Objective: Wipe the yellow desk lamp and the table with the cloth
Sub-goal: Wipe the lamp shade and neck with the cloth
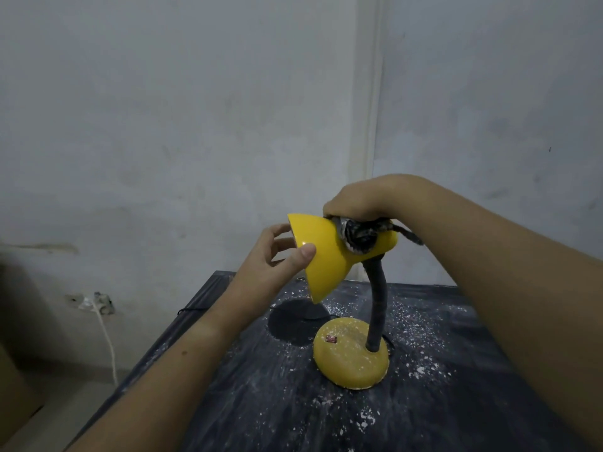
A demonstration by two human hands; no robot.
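Observation:
The yellow desk lamp [326, 256] stands on the dark table [456, 402], its shade tilted to the left on a black flexible neck [377, 308]. Its round yellow base [350, 353] is speckled with white dust. My left hand [280, 252] pinches the shade's rim, thumb on the outside and fingers inside the opening. My right hand [355, 200] grips a dark patterned cloth [359, 234] and presses it onto the top of the shade near the neck. White dust and flakes are scattered over the tabletop around the base.
A grey wall rises close behind the table. Left of the table, a wall socket [94, 301] holds a plug with a white cord [109, 340] running down to the floor. A black cable [192, 309] trails off the table's left edge.

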